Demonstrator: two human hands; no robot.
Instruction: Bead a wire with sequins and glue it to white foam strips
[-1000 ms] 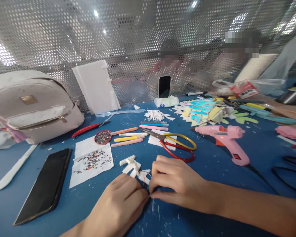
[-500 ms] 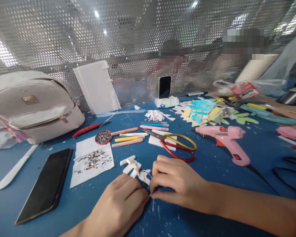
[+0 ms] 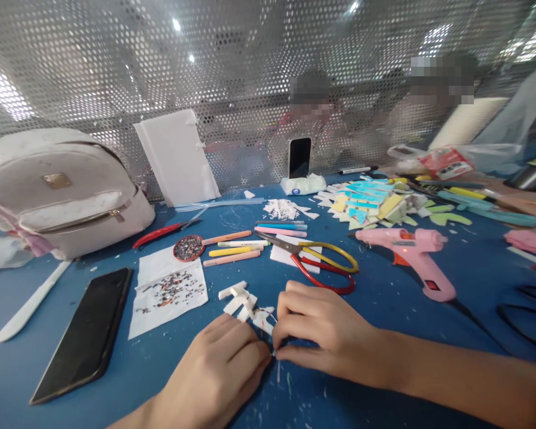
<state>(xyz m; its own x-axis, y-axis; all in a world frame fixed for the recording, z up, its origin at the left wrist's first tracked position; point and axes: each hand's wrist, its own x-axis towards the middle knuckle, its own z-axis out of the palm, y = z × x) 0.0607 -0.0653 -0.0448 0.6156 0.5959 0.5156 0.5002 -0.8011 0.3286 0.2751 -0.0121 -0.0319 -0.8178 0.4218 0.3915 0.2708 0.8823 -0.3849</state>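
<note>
My left hand point(image 3: 221, 366) and my right hand point(image 3: 319, 336) meet low over the blue table, fingertips pinched together almost touching. Whatever sits between them is mostly hidden; only a tiny pale speck shows at the tips. Just beyond my fingers lies a small heap of white foam strips point(image 3: 239, 298), some with torn ends. Scissors point(image 3: 312, 259) with one yellow and one red handle rest open past my right hand, partly over a white piece. Left of the heap, a white sheet point(image 3: 149, 322) carries dark and coloured flakes.
A pink glue gun point(image 3: 411, 244) with a trailing cord lies at right. Several markers point(image 3: 234, 251) and a round red-rimmed dish point(image 3: 188, 248) of flakes lie ahead. A phone point(image 3: 83, 333), white plastic knife point(image 3: 31, 304) and backpack point(image 3: 71, 196) are leftward. Paper scraps point(image 3: 370, 199) pile up behind.
The view has shifted very slightly, so everything sits a few pixels further right. Both hands keep the same pinched pose in the same place.
</note>
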